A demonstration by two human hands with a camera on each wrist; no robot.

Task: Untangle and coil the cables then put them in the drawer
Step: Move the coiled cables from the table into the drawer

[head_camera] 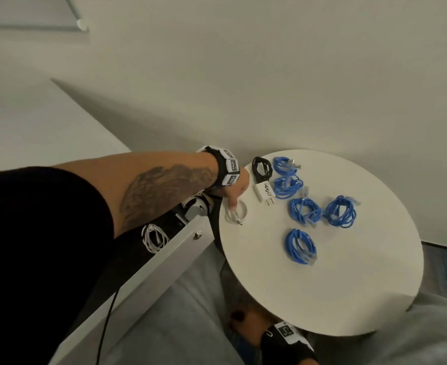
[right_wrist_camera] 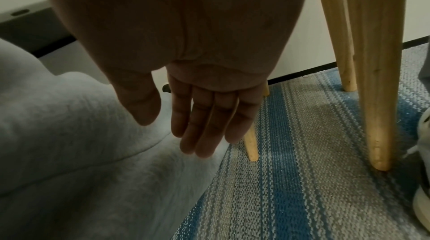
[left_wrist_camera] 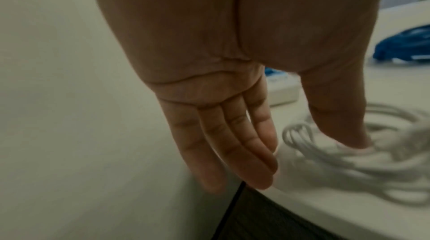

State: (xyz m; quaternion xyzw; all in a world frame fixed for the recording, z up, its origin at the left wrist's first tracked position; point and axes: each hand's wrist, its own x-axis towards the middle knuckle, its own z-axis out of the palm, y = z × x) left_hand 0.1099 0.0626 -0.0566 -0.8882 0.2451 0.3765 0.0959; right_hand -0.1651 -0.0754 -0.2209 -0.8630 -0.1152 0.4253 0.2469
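Nearest the head camera, the person's bare left forearm reaches across to the round white counter, where the left hand comes down on a small coil of thin white cable at the counter's near-left rim. In the left wrist view this grip is spread, not closed: the four fingers run straight and close together on one side of the coil, the thumb tip rests on or just over the blurred white loops on the other side, and nothing is yet clasped.

Just beyond that coil lies a white plug-in charger block, and beside it a coiled black cable. Five bundled blue cables sit further across the counter, all apart from the hand.

Left of the counter, an open white drawer with a small round knob holds another coil of white cable, below the reaching forearm.

Low in the head view, the right hand hangs beneath the counter's edge. Its wrist view shows that grip slack, fingers straight and together, holding nothing, above grey trousers and a blue-and-grey striped carpet, with pale wooden legs alongside.
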